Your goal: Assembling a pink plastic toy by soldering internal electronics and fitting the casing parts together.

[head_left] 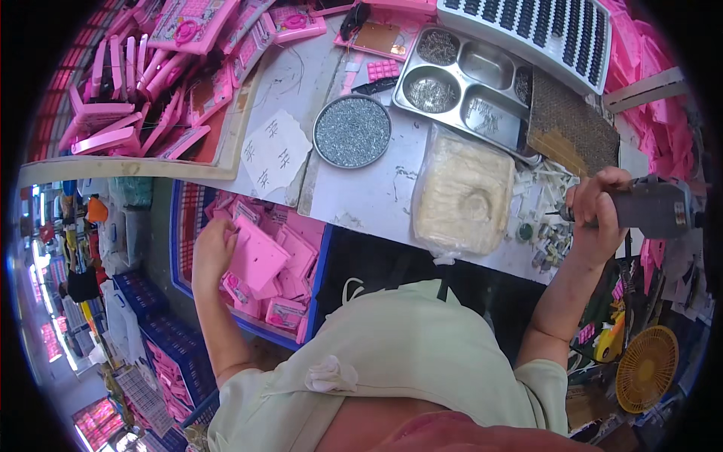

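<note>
My left hand point(216, 247) grips the edge of a flat pink plastic case point(258, 255) with small holes in its face. The case is over a blue crate point(326, 260) heaped with similar pink cases, some with printed panels. At the right, my right hand point(600, 205) is wrapped round a dark grey electric screwdriver point(657, 206), whose thin bit points left over the table. Below the bit lie many small loose pale and metal parts point(538, 226). Beside them is a clear plastic bag point(465, 192) around a cream-coloured block with a round dent.
A round tin point(352, 132) of small grey screws stands mid-table. Behind the bag, a steel compartment tray point(463, 98) holds screws and pins. A metal rack point(535, 34) with rows of black pieces is at the back. Pink cases point(139, 113) pile up far left; a yellow basket point(646, 369) is low right.
</note>
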The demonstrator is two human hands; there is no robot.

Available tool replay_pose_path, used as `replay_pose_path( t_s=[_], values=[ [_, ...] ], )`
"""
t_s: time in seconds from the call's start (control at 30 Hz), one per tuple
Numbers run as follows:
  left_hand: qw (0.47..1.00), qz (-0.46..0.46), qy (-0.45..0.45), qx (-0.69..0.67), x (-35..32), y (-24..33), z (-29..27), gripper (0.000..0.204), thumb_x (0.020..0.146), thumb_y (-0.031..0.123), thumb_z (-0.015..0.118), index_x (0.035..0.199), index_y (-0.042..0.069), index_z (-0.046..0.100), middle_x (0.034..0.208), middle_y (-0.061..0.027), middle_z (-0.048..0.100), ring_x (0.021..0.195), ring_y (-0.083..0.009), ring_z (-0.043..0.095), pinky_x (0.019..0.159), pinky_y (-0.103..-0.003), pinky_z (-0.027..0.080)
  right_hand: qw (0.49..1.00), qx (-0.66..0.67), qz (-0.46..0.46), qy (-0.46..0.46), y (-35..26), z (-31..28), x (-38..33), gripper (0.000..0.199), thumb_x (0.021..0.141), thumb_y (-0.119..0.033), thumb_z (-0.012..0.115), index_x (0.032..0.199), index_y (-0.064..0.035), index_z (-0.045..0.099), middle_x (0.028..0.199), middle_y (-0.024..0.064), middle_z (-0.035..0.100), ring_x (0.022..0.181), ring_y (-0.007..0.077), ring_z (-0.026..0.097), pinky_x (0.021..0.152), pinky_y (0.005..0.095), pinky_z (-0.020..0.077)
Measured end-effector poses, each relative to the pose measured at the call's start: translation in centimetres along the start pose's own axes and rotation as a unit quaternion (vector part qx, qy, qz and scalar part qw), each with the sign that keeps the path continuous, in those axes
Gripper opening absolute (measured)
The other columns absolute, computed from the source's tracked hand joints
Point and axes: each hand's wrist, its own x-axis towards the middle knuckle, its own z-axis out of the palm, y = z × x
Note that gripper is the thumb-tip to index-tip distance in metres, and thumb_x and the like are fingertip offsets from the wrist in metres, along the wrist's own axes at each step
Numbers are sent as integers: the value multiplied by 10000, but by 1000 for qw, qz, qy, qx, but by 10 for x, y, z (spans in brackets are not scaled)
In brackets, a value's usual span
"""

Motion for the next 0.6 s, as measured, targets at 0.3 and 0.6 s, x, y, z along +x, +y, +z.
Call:
replay_pose_path(
  t_s=[0.3,0.6],
  values=[
    [914,133,221,-313,289,170,22,681,879,443,772,1317,-46,594,1229,-205,676,1134,-293,664,970,-384,518,988,-144,6,62,3,14,24,571,902,-143,686,1381,75,465,847,67,593,757,144,586,779,337,508],
    [748,-52,-10,-661,423,199,1,233,794,182,852,923,18,750,831,-35,718,671,-140,643,597,-315,495,954,-251,-107,121,-6,13,21,655,895,-72,679,1466,49,381,1052,136,638,950,196,612,907,366,477]
  ],
)
